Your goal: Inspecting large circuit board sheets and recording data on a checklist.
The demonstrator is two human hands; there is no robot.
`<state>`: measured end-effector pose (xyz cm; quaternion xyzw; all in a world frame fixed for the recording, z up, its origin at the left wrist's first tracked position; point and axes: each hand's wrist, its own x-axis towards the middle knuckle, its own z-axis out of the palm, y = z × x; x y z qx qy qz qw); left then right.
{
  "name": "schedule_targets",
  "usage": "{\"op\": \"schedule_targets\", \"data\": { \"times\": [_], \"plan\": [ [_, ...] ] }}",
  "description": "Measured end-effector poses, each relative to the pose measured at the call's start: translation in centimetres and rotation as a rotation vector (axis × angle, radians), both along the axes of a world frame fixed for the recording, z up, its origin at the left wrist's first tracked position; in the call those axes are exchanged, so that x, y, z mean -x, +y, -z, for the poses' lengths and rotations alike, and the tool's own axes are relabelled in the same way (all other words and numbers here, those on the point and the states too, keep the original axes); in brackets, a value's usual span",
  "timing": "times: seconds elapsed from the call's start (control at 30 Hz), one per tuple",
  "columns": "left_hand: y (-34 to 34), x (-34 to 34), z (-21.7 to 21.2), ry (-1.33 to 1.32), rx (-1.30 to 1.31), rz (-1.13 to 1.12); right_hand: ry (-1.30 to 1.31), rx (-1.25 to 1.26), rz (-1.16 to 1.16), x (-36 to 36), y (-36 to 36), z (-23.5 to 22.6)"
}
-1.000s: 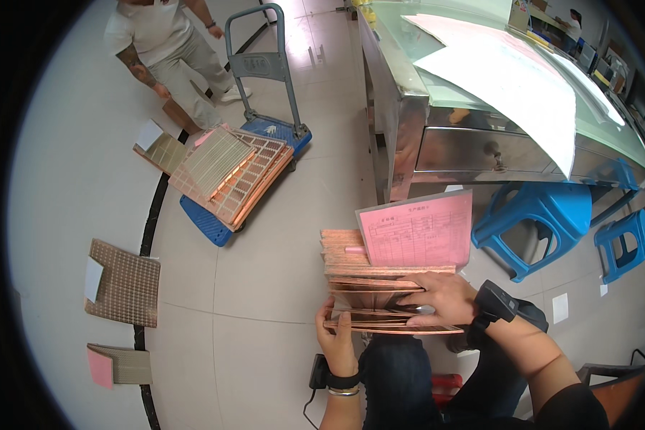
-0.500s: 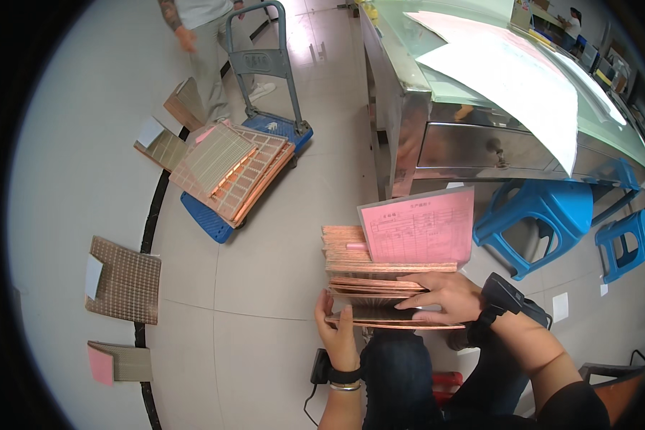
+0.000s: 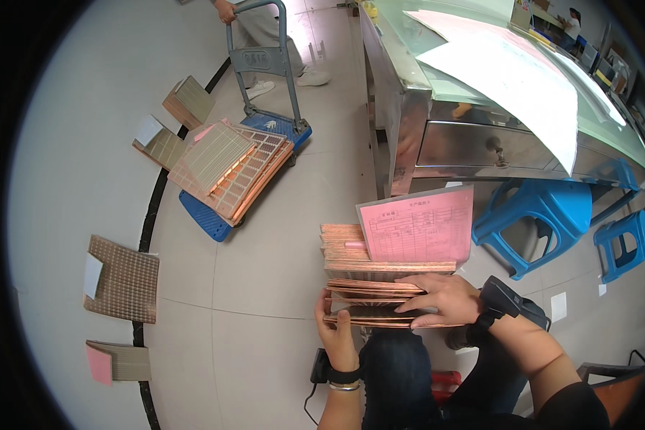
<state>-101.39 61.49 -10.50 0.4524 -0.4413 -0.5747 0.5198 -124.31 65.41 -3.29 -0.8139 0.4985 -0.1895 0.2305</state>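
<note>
Panels [image 3: 390, 267] with copper-coloured edges are standing in a row just beyond the person's knees [image 3: 398, 355]; their support is not showing. Compared with half a second ago, the nearest part of the row is now showing two thin edges, slightly apart, so the front panels [image 3: 373, 323] seem to be separating one from another, and the handling is probably going by few sheets. The left hand [image 3: 338, 340] is closing around their left end, thumb on the near face, fingers behind. The right hand [image 3: 448, 297] is resting half open at the right end, its fingers spreading between the middle bundle [image 3: 369, 286] and the front panels, touching both without a clear grip. A pink form [image 3: 419, 226] is rising over the row's far right corner. Meanwhile, a co-worker's hand [image 3: 226, 11] is now holding the trolley [image 3: 259, 60] by its handle.
</note>
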Motion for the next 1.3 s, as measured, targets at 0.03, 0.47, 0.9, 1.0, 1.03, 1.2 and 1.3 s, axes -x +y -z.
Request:
{"op": "schedule_targets", "data": {
  "times": [0.03,0.47,0.9,1.0,1.03,1.2,1.3],
  "plan": [
    [0.01,-0.03,0.03,-0.011,0.01,0.004,0.004,-0.007,0.004,0.0,0.01,0.0],
    [0.07,0.11,-0.55,0.028,-0.037,-0.023,-0.007,0.012,0.01,-0.09,-0.08,-0.16],
    [-0.04,0.01,-0.28,0.032,-0.03,-0.024,0.018,-0.016,0.021,0.0,-0.27,-0.16],
    [0.35,-0.14,-0.52,0.027,-0.028,-0.024,0.008,-0.018,0.021,0.0,0.19,-0.01],
    [0.35,-0.1,-0.63,0.02,-0.039,-0.017,-0.004,-0.025,0.017,-0.02,0.15,0.02],
    [0.19,-0.1,-0.64,0.046,-0.04,-0.017,0.012,-0.004,0.011,-0.36,-0.01,-0.76],
    [0.23,-0.08,-0.41,0.045,-0.032,-0.019,0.02,0.008,0.019,-0.36,0.02,-0.65]
  ]
}}
